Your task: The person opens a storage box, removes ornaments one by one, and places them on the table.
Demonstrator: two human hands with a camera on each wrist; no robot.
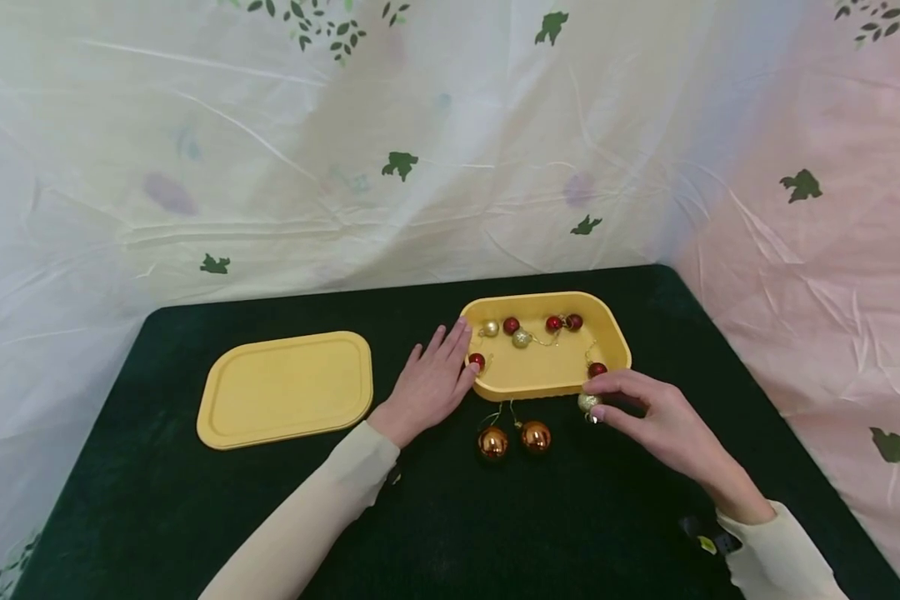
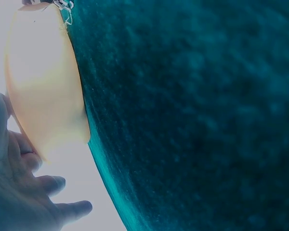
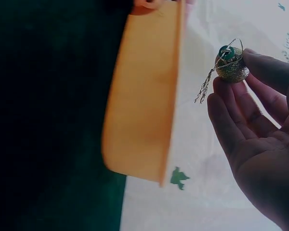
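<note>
Between the thumb and fingers of my right hand (image 1: 663, 425) is a small glittery gold bauble (image 1: 588, 402), pinched just outside the near right corner of a yellow box (image 1: 540, 379). The right wrist view shows this bauble (image 3: 232, 67) with its thin cord loop hanging. My left hand (image 1: 431, 379) rests against the box's left end, fingers extended along the rim. Inside the box lie several small red and gold baubles, among them a red bauble (image 1: 597, 369) near the right and a gold bauble (image 1: 491, 328) at the left.
Two larger shiny copper-coloured baubles, a left bauble (image 1: 492, 442) and a right bauble (image 1: 536, 436), lie in front of the box. A flat yellow lid (image 1: 288, 387) is on the left of the dark green tabletop (image 1: 420, 533). Patterned cloth (image 1: 457, 225) hangs behind.
</note>
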